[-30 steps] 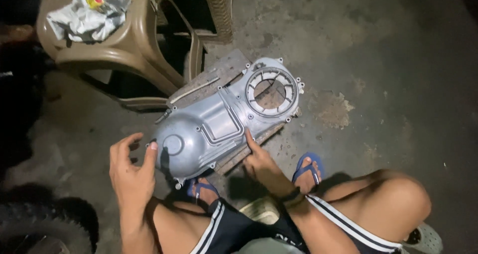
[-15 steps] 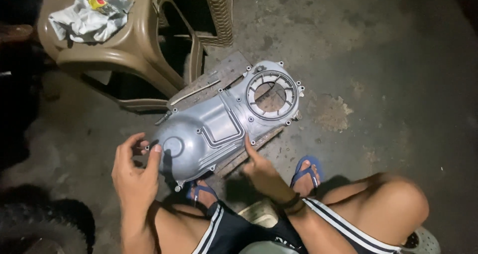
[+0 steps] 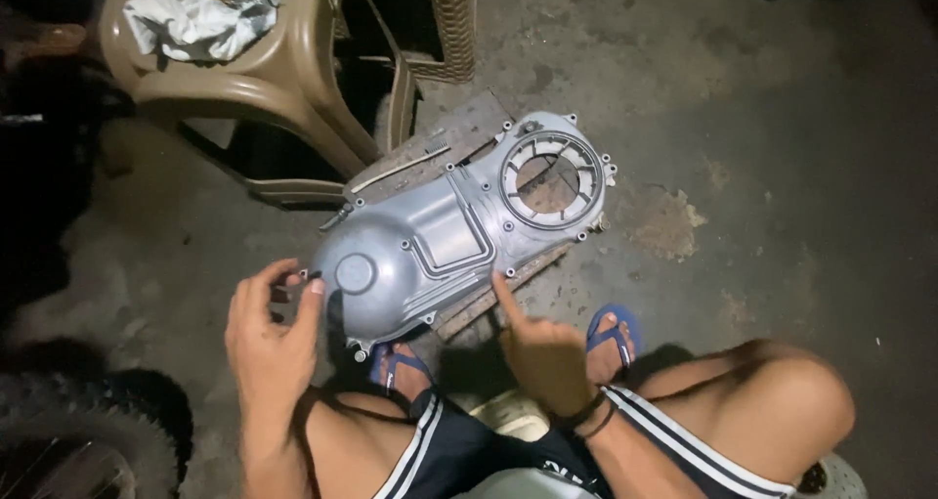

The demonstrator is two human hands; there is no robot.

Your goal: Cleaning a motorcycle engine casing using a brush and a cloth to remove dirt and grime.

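Note:
A silver metal engine cover (image 3: 440, 235) with a round opening at its far right end lies on a wooden board (image 3: 459, 137) on the concrete floor. My left hand (image 3: 269, 338) is at the cover's rounded left end, its thumb and fingertips pinched on a small dark bolt (image 3: 303, 275) just off the rim. My right hand (image 3: 542, 347) holds nothing. Its index finger is stretched out and touches the cover's lower edge near a bolt hole, while the other fingers are curled. I am squatting, with my knees and blue sandals (image 3: 611, 338) below the cover.
A tan plastic stool (image 3: 293, 69) with a crumpled white rag (image 3: 195, 20) on its seat stands at the upper left, close behind the board. A dark tyre (image 3: 78, 440) sits at the lower left. Stained concrete floor (image 3: 762, 167) stretches to the right.
My left hand went from spread open beside the cover's left end to pinched on a small bolt at the rim. My right index finger stays on the lower edge.

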